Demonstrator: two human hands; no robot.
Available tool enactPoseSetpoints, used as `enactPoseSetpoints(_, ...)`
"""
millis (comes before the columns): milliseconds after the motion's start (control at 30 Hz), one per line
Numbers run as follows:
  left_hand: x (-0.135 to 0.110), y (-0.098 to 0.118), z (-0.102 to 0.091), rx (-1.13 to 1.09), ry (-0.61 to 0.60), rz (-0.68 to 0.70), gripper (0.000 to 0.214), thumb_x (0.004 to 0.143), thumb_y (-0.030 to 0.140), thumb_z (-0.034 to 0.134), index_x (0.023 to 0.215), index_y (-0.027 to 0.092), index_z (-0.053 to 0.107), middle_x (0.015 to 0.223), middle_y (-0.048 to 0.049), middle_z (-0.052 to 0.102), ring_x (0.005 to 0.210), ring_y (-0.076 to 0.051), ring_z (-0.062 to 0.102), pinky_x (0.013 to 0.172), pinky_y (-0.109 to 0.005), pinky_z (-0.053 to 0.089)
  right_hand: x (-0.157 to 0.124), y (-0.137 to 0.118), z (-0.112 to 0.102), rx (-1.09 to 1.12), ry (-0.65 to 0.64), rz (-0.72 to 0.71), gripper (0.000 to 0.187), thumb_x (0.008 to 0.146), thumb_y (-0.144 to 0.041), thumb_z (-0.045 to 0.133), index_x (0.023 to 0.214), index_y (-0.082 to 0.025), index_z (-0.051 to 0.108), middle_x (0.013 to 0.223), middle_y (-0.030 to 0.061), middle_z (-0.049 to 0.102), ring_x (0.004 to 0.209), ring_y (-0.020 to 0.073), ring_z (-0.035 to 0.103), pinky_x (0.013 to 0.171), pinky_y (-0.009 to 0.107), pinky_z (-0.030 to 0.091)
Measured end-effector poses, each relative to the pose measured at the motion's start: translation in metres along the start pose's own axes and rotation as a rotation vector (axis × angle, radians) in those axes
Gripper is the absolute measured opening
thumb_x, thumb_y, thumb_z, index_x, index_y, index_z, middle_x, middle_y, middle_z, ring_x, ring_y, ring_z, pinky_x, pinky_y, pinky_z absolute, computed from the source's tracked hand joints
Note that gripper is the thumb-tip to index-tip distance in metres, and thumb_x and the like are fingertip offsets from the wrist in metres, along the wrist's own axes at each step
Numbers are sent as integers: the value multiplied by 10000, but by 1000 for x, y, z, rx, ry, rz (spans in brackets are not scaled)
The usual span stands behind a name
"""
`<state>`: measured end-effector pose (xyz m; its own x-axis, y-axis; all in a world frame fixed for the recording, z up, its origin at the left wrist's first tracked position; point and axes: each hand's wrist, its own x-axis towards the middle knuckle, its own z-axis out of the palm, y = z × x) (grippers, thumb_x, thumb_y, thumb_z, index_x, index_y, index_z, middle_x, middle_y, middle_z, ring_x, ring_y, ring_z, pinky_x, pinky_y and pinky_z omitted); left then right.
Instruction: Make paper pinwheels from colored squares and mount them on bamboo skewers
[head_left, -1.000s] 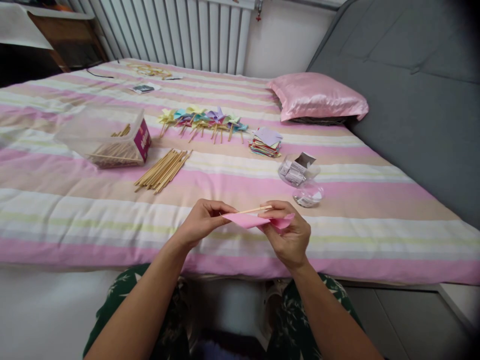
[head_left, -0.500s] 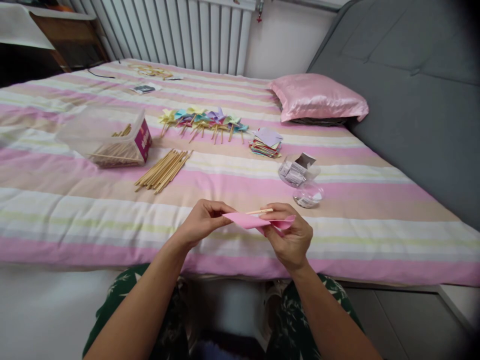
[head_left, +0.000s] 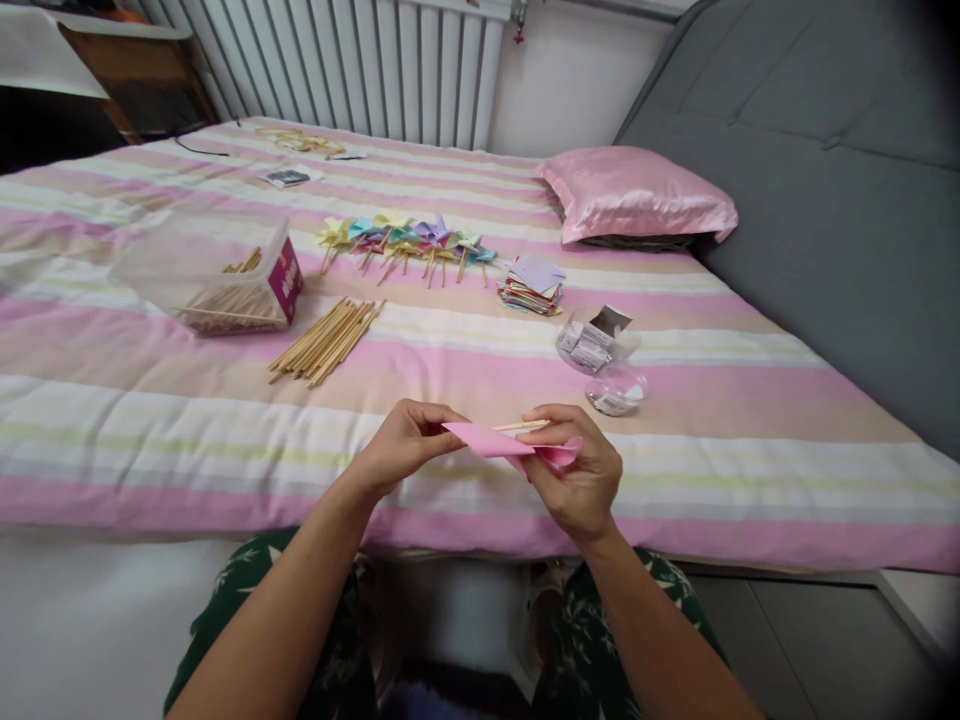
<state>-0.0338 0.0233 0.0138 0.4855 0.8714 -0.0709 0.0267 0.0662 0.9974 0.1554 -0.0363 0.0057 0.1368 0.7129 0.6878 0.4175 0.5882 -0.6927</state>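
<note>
Both of my hands meet in front of me over the near edge of the striped bed. My left hand pinches the left corner of a pink paper piece. My right hand is closed on the paper's right side and on a thin wooden stick lying along its top. Only a short length of the stick shows between my fingers.
On the bed lie a bundle of wooden sticks, a clear plastic box with more sticks, a row of finished paper pinwheels, a stack of coloured paper squares and a clear jar on its side. A pink pillow sits by the grey headboard.
The stick has slid further in under the pink paper, so less of it shows. My right hand has shifted slightly; my left hand has stayed put.
</note>
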Motion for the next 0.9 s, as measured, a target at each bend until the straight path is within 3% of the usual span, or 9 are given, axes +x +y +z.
enactPoseSetpoints(900, 1, -1, -2, -33, -32, -5, 141, 614, 211, 753, 743, 153, 749, 726, -56, 714, 660, -146, 608, 617, -225, 450, 0, -2, -1, 55, -45, 15, 177, 689, -104, 683, 789, -247, 654, 859, 20, 627, 799, 175, 618, 685, 307, 491)
